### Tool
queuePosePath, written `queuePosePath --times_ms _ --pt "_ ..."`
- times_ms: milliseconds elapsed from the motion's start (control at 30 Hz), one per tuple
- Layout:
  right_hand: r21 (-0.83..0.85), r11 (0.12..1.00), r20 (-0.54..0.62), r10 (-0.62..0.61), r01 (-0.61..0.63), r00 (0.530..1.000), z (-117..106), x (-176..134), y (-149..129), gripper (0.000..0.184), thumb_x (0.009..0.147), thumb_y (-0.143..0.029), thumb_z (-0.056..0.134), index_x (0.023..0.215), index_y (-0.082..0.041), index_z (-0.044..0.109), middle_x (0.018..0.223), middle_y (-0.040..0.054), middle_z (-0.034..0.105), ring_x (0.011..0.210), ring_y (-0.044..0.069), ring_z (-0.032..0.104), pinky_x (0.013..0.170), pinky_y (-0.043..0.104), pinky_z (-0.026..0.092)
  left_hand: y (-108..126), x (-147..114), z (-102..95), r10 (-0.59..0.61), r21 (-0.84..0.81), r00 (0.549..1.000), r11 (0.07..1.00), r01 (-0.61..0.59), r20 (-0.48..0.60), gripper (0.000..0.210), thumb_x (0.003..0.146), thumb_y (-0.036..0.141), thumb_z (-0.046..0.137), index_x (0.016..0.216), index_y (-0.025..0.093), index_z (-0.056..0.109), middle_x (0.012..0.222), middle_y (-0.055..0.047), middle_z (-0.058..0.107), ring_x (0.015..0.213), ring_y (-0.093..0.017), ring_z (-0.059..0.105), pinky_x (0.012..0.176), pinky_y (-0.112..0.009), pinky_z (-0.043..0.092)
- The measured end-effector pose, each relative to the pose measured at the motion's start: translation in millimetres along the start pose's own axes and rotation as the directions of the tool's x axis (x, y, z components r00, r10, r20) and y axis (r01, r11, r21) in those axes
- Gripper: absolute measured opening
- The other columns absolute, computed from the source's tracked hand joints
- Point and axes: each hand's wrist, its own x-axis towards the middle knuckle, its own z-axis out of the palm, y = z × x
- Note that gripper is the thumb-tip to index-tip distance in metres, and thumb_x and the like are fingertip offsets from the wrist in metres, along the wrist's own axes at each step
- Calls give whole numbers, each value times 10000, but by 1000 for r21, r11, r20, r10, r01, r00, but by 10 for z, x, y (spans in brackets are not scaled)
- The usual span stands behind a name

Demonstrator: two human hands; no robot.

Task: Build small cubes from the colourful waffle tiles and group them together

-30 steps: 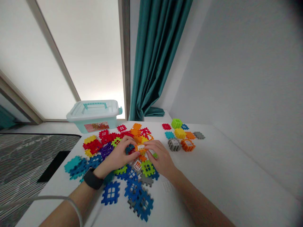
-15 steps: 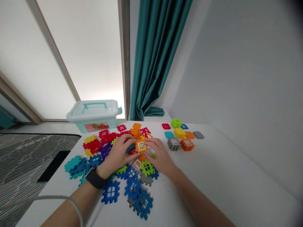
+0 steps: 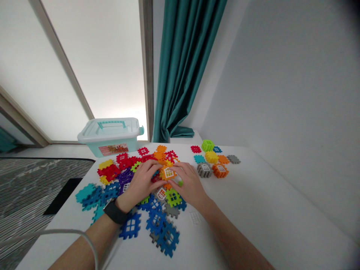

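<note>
Between my two hands is an orange interlocking block piece (image 3: 168, 172) with a white window insert in its middle. My left hand (image 3: 143, 180), with a dark watch on the wrist, grips its left side between thumb and fingers. From the other side, my right hand (image 3: 189, 183) has its fingertips closed on the right edge. Under and around them lies a loose pile of similar pieces, among them a lime green piece (image 3: 173, 197), a grey piece (image 3: 171, 211) and a blue piece (image 3: 168, 239). A white window insert (image 3: 194, 218) lies flat near my right wrist.
A lidded light-teal box (image 3: 112, 137) stands at the far left of the white table (image 3: 253, 210). To the right are assembled cubes: a grey cube (image 3: 204, 170), an orange cube (image 3: 220, 170), a yellow one and a green one, with flat pieces nearby. A pale cable (image 3: 70, 231) crosses the lower left.
The orange piece is turned slightly between my fingers. The whole view has shifted a little; the pile and cubes look unmoved.
</note>
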Motion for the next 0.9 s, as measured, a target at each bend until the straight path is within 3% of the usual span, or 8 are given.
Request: queuePosePath --times_ms 533,767,900 --pt "-148 989 -85 -41 28 996 -146 -11 66 256 911 -263 642 1162 -216 666 1196 119 675 1127 277 596 988 477 490 190 173 45 -30 22 999 999 30 32 413 905 375 674 1263 205 562 1197 -116 620 1106 -299 603 939 -457 516" --pt "-107 994 -152 23 -39 988 -390 -278 391 244 918 -265 636 1161 -258 662 1231 96 683 1146 271 613 1013 499 485 414 319 129 65 38 983 997 -73 173 425 952 345 591 1346 214 497 1234 -118 624 1140 -301 594 984 -480 477" --pt "-81 992 -216 79 -99 973 -580 -469 658 253 930 -269 620 1180 -250 655 1243 106 684 1170 267 618 1036 511 479 515 445 295 149 29 954 986 -162 261 286 955 322 580 1221 215 587 1159 -99 642 1077 -276 613 940 -445 487"
